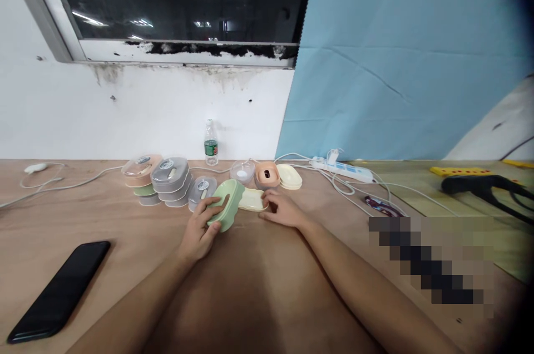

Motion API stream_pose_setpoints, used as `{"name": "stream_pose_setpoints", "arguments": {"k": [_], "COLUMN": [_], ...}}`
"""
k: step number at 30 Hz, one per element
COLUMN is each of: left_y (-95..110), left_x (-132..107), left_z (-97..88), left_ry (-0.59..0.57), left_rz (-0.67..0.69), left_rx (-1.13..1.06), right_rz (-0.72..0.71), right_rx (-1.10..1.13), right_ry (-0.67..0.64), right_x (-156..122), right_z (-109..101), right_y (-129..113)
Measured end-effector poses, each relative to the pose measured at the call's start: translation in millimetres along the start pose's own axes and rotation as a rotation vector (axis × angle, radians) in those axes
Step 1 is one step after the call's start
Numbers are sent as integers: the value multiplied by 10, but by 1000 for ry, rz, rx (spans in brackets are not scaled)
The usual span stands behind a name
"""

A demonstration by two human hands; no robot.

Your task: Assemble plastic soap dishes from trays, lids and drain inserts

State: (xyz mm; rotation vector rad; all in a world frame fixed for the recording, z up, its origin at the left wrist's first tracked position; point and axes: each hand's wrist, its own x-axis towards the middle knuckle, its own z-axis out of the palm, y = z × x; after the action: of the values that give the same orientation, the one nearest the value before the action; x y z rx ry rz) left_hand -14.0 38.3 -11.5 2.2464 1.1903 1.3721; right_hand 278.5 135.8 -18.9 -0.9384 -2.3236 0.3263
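My left hand (203,229) is closed around a light green plastic dish (228,210), held tilted above the table. To its right, my right hand (281,209) has its curled fingers at the right edge of a cream-coloured dish (250,199), gripping that edge. Just behind the left hand stands a grey box (202,191) with a clear lid. Beyond the cream dish are a clear lid (242,172), an orange dish (267,175) with a dark opening and a small stack of cream dishes (290,176).
Lidded boxes are stacked in grey (171,176) and orange (142,170) at the left. A water bottle (211,145) stands by the wall. A black phone (60,290) lies front left. A power strip (342,168) with white cables and a yellow strip (459,172) sit right.
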Motion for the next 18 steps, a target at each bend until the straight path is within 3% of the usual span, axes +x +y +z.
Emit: {"name": "stream_pose_setpoints", "arguments": {"k": [4,6,11,16,18], "left_y": [0,5,16,18,17], "left_x": [-3,-5,-9,-6,-4], "left_z": [3,-1,-14,-14,-12], "left_ry": [-3,10,35,28,26], "left_rz": [0,4,25,24,36], "left_rx": [-4,2,6,1,-5], "right_rz": [-10,51,276,463,471], "right_rx": [-57,-52,35,232,383], "right_ry": [-7,70,523,1032,1148], "right_x": [18,27,8,17,19], "right_z": [28,73,95,-122,-228], "right_y": [-98,-131,6,358,532]}}
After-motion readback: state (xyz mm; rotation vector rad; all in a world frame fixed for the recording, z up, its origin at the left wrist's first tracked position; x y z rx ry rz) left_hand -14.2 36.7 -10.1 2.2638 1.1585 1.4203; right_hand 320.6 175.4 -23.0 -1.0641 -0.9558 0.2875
